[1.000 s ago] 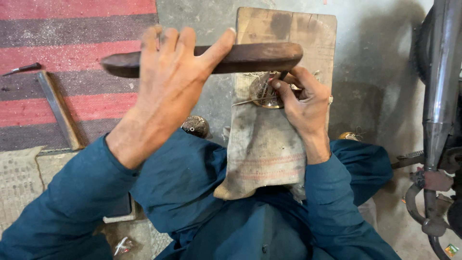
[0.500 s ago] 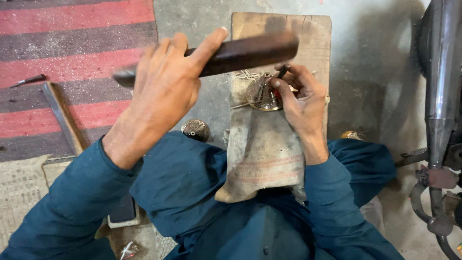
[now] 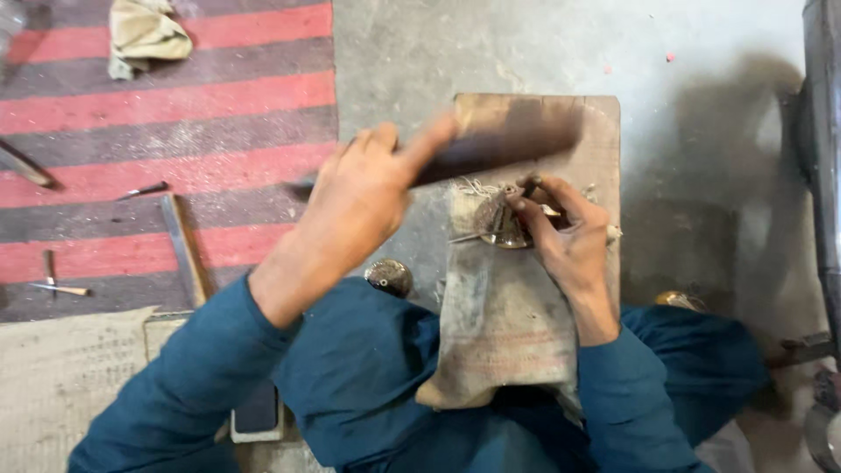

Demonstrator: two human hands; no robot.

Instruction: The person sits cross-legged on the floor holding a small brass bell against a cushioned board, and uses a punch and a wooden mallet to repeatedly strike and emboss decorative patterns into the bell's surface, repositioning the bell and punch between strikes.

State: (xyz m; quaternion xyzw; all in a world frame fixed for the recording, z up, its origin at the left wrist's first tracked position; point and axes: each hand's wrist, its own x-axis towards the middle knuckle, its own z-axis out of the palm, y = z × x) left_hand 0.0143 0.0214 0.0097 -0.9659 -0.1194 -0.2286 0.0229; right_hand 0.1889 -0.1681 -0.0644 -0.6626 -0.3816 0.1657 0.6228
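My left hand (image 3: 363,206) grips a dark, flat bar-shaped tool (image 3: 499,144), blurred with motion, raised over the wooden block (image 3: 604,131). My right hand (image 3: 565,236) pinches a thin punch (image 3: 530,186) upright on a small round metal piece (image 3: 498,223). That piece rests on a worn sack cloth (image 3: 495,324) draped over the block and down onto my lap. Both sleeves are dark teal.
A red and grey striped mat (image 3: 175,131) lies at left with a flat metal strip (image 3: 182,250), small tools (image 3: 140,190) and a crumpled rag (image 3: 144,33). A small round metal object (image 3: 390,277) sits by my knee. Dark machine parts (image 3: 823,175) stand at the right edge.
My left hand has swung the dark bar up and down over the block; it is now blurred and tilted. My right hand has stayed on the punch and metal piece.
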